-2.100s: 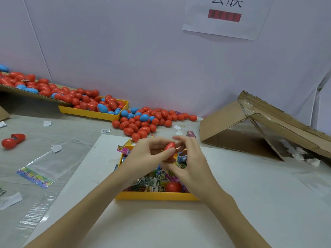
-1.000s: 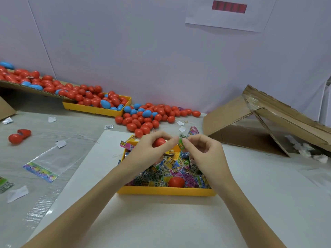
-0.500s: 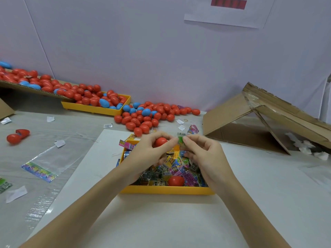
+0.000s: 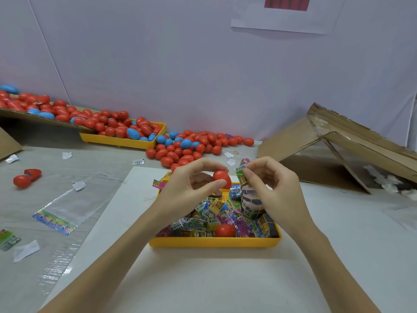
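My left hand [image 4: 191, 188] holds a red plastic egg [image 4: 222, 177] between thumb and fingers, above the far end of a yellow tray [image 4: 214, 242]. My right hand [image 4: 273, 188] pinches a small green printed packet [image 4: 242, 175] just right of the egg; the two are a short gap apart. The tray is full of several colourful packets [image 4: 207, 211], with another red egg [image 4: 225, 230] lying near its front wall and a banded bundle of packets [image 4: 250, 203] at the right.
A heap of red and blue eggs [image 4: 191, 147] lies on the table behind the tray, beside a second yellow tray [image 4: 121, 141] of eggs. An opened red egg [image 4: 27, 177] and clear bags [image 4: 61, 211] lie left. A collapsed cardboard box [image 4: 338, 154] stands right.
The hands were joined on the egg, then came apart. My right hand now pinches a green packet and has lifted it level with the egg. The view drew closer.
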`<action>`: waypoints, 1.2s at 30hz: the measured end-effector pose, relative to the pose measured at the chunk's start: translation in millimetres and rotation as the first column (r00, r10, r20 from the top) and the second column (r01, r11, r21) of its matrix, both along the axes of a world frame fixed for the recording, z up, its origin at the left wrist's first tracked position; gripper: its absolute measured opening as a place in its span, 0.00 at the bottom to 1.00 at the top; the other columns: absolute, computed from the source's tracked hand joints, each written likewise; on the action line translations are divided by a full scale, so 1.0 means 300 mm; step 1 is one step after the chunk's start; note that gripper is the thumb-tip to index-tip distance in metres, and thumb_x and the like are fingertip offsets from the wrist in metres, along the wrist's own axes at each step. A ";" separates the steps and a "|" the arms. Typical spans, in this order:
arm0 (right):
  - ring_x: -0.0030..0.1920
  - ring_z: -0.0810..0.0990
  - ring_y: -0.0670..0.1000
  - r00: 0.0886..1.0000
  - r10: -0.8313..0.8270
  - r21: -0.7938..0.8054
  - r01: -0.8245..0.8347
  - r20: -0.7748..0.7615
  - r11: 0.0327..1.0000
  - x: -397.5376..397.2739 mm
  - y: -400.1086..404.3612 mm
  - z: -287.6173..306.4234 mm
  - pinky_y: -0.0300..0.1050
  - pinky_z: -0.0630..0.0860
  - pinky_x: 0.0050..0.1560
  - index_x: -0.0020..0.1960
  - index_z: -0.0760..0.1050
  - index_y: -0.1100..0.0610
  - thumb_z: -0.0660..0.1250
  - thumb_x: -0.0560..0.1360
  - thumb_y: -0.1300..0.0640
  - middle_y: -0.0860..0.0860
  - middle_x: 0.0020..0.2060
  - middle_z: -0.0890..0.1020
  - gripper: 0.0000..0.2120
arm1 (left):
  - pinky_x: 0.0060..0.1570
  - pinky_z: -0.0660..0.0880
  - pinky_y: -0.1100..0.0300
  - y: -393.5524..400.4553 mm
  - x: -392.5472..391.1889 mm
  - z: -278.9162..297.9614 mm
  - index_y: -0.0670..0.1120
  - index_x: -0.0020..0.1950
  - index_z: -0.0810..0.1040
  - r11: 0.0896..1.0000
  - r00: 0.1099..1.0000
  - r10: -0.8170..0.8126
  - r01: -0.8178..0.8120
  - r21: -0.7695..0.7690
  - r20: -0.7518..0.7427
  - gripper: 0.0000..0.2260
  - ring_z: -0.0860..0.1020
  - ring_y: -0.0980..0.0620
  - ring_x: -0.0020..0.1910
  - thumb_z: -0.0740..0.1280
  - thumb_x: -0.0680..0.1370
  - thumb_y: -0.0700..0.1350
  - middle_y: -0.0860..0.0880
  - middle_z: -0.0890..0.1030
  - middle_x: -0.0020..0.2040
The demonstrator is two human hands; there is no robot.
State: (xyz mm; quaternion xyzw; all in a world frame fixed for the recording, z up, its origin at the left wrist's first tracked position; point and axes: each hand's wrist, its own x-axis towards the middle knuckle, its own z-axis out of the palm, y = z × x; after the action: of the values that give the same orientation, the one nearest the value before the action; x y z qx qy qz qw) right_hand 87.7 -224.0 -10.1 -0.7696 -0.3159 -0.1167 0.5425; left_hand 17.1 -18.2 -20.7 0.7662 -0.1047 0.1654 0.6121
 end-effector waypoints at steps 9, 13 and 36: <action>0.44 0.83 0.46 0.994 0.006 -0.030 -0.003 0.108 1.000 -0.012 0.002 0.006 0.34 0.77 0.46 0.49 0.81 0.49 0.68 0.78 0.48 0.42 0.40 0.84 0.06 | 0.52 0.82 0.60 -0.013 -0.005 0.002 0.46 0.63 0.82 1.000 1.000 -0.024 0.024 -0.008 0.017 0.14 0.87 0.48 0.49 0.73 0.78 0.46 0.49 0.87 0.53; 0.44 0.83 0.47 0.996 0.016 -0.047 -0.012 0.083 0.999 -0.011 -0.001 0.003 0.34 0.78 0.45 0.49 0.81 0.50 0.69 0.78 0.49 0.42 0.40 0.84 0.06 | 0.53 0.82 0.61 -0.016 -0.007 0.005 0.45 0.64 0.81 0.998 0.998 -0.055 0.055 -0.016 0.019 0.15 0.86 0.48 0.51 0.72 0.78 0.45 0.49 0.86 0.54; 0.45 0.85 0.47 0.998 0.058 -0.083 -0.061 -0.040 0.995 -0.013 0.000 0.003 0.43 0.83 0.46 0.52 0.84 0.50 0.69 0.81 0.56 0.44 0.41 0.86 0.05 | 0.56 0.80 0.60 -0.011 -0.008 0.010 0.50 0.63 0.82 0.993 0.992 -0.103 0.098 -0.072 -0.067 0.12 0.85 0.49 0.55 0.71 0.80 0.46 0.49 0.86 0.54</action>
State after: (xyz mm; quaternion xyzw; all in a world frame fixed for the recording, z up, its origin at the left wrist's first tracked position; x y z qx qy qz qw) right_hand 83.7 -224.1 -9.4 -0.7841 -0.3330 -0.0728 0.5187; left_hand 14.5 -21.3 -17.6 0.7436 -0.1159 0.1107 0.6491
